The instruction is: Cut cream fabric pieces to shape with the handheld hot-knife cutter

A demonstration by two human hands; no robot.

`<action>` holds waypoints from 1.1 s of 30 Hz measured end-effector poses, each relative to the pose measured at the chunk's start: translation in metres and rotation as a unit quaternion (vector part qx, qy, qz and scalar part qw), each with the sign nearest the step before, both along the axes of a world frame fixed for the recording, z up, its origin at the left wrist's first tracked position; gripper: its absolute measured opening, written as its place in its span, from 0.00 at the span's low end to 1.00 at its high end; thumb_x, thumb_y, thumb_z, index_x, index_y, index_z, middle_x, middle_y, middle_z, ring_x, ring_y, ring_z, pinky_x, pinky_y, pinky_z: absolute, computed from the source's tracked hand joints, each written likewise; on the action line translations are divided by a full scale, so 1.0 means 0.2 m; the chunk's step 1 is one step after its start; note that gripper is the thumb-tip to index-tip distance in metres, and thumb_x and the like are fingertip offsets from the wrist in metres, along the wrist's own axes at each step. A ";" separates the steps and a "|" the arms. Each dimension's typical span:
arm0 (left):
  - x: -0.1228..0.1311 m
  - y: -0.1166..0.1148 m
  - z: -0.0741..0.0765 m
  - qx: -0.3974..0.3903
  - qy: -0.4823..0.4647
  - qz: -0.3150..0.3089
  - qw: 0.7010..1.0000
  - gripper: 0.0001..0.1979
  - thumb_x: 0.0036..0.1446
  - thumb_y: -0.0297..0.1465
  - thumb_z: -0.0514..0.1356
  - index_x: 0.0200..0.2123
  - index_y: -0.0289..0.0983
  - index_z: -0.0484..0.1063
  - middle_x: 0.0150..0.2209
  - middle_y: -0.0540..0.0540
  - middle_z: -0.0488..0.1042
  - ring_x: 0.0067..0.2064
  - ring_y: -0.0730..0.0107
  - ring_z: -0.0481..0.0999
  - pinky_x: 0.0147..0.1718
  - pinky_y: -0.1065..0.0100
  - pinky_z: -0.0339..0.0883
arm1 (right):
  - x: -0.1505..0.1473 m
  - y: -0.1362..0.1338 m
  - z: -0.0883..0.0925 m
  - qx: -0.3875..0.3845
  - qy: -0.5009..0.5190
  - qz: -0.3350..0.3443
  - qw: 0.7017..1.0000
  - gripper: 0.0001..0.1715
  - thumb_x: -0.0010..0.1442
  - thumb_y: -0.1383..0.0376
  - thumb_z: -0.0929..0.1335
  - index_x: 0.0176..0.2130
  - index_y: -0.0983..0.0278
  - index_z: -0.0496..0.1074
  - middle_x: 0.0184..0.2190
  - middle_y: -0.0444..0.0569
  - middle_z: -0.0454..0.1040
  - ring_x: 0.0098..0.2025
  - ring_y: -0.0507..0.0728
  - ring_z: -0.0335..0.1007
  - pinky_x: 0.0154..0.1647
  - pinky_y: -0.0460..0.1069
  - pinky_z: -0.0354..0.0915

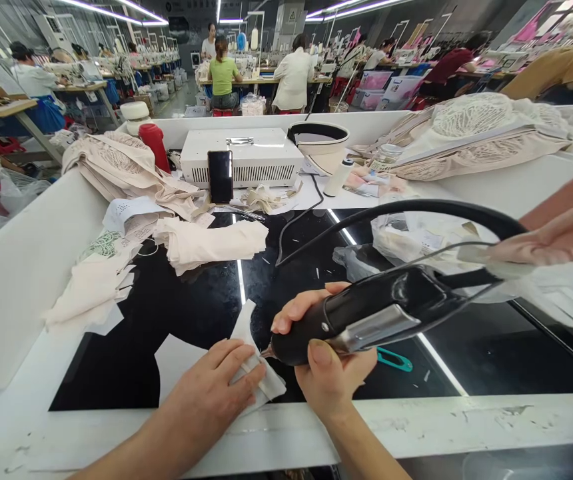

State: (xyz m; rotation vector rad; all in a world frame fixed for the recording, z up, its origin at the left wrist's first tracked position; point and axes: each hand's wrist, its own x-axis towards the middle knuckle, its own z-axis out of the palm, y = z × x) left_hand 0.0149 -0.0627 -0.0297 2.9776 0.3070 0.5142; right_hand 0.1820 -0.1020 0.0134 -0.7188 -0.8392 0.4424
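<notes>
My left hand [216,380] is at the front of the black work surface, fingers curled on a small folded piece of white fabric [272,383]. A white sheet [176,363] lies partly under that hand. In my right hand [329,373] is a black handheld power tool [386,303] with a metal lever along its side. Its narrow metal tip points left and meets the fabric beside my left fingers; whether it presses in cannot be made out. A thick black cable [431,205] loops from the tool's rear. Another person's hand [561,233] is by that rear end.
Stacked cream fabric pieces [211,243] lie behind my left hand, more [91,283] further left. A teal thread snipper [394,359] is right of the tool. A white vented box [241,157], a phone [220,177] and a red bottle [154,147] stand at the back.
</notes>
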 end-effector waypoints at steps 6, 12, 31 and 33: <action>-0.01 0.00 -0.02 -0.011 -0.001 0.006 1.000 0.14 0.71 0.27 0.54 0.57 0.32 0.69 0.53 0.33 0.73 0.55 0.48 0.77 0.51 0.48 0.78 | 0.01 -0.01 0.02 -0.006 -0.005 -0.023 1.000 0.24 0.60 0.58 0.76 0.53 0.56 0.69 0.33 0.43 0.75 0.28 0.54 0.72 0.27 0.51 0.71; -0.01 0.00 -0.01 -0.011 0.003 0.005 1.000 0.13 0.69 0.27 0.57 0.55 0.32 0.70 0.53 0.33 0.73 0.56 0.48 0.76 0.52 0.49 0.78 | 0.02 -0.07 0.04 -0.015 -0.007 -0.023 1.000 0.24 0.59 0.57 0.76 0.53 0.55 0.70 0.33 0.43 0.74 0.27 0.53 0.72 0.27 0.50 0.71; -0.02 0.01 0.00 0.017 0.003 -0.006 1.000 0.15 0.73 0.28 0.51 0.57 0.33 0.70 0.52 0.32 0.73 0.55 0.50 0.77 0.50 0.51 0.79 | -0.01 -0.08 0.03 -0.008 0.005 -0.019 1.000 0.25 0.60 0.58 0.76 0.54 0.55 0.69 0.33 0.43 0.74 0.28 0.52 0.71 0.27 0.49 0.71; -0.02 0.01 -0.02 0.014 0.001 -0.004 1.000 0.15 0.73 0.28 0.50 0.58 0.34 0.70 0.53 0.33 0.72 0.56 0.51 0.76 0.51 0.51 0.78 | -0.01 -0.06 0.03 -0.001 0.008 -0.023 1.000 0.25 0.60 0.58 0.76 0.54 0.56 0.69 0.33 0.43 0.74 0.28 0.52 0.71 0.28 0.49 0.71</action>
